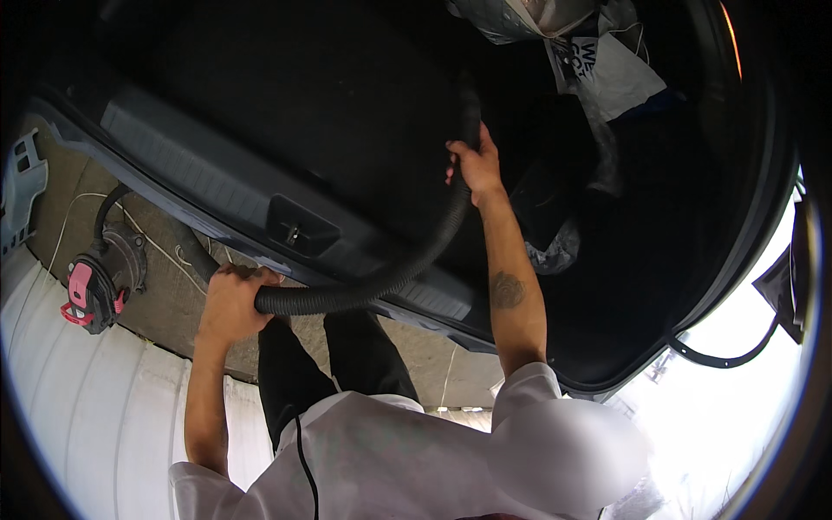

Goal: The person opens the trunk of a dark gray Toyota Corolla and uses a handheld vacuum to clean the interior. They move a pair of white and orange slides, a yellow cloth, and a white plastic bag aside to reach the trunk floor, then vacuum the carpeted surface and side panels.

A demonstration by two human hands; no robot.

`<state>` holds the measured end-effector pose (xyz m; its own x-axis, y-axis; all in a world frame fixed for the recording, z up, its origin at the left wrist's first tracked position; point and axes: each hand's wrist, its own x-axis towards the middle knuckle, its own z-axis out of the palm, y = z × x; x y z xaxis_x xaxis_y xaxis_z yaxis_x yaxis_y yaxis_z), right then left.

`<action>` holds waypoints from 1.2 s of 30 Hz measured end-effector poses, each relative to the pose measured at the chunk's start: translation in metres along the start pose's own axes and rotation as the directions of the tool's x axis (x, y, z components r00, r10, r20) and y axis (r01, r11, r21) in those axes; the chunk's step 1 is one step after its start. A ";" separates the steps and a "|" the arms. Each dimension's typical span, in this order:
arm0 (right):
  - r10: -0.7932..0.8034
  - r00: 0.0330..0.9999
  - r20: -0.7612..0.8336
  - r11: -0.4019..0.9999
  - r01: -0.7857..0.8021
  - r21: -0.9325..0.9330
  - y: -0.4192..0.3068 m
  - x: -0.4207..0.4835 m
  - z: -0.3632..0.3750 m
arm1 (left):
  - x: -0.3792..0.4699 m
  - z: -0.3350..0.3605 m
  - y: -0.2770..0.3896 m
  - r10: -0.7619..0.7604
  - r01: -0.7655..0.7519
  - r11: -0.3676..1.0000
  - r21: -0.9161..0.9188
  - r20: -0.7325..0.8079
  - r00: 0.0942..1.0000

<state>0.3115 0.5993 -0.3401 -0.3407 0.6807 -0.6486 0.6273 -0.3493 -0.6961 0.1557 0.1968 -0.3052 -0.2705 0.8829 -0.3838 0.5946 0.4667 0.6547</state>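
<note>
A ribbed black vacuum hose (364,296) curves over the sill of an open car boot. My left hand (234,299) grips it outside the sill, where the hose bends back down to the ground. Inside the boot, my right hand (478,162) is closed around the hose near its far end. The hose's tip is hard to make out against the dark boot floor (312,97). A black and red vacuum cleaner (97,283) stands on the ground at the left, with a dark hose joined to it.
Plastic bags (520,16) and a white printed bag (621,75) lie at the boot's far right. Dark items and clear plastic wrap (556,250) are near my right forearm. The boot latch (294,234) sits in the ribbed sill trim (195,159). A thin pale cord (156,244) trails on the ground.
</note>
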 end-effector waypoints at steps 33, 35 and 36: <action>-0.060 0.998 -0.016 0.998 0.061 0.024 -0.067 0.058 0.074 | 0.027 0.017 0.000 -0.062 0.062 0.998 -0.010 -0.090 0.994; -0.117 0.991 0.072 0.989 0.122 -0.077 -0.080 0.054 0.083 | 0.029 0.018 -0.001 -0.074 0.073 0.997 -0.012 -0.093 0.993; -0.111 0.992 0.058 0.991 0.115 -0.070 -0.082 0.057 0.080 | 0.028 0.017 0.001 -0.077 0.073 0.997 -0.039 -0.101 0.992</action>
<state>0.1846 0.6157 -0.3447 -0.4478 0.6769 -0.5842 0.6318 -0.2228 -0.7424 0.1613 0.2209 -0.3263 -0.3901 0.8452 -0.3652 0.5431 0.5315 0.6500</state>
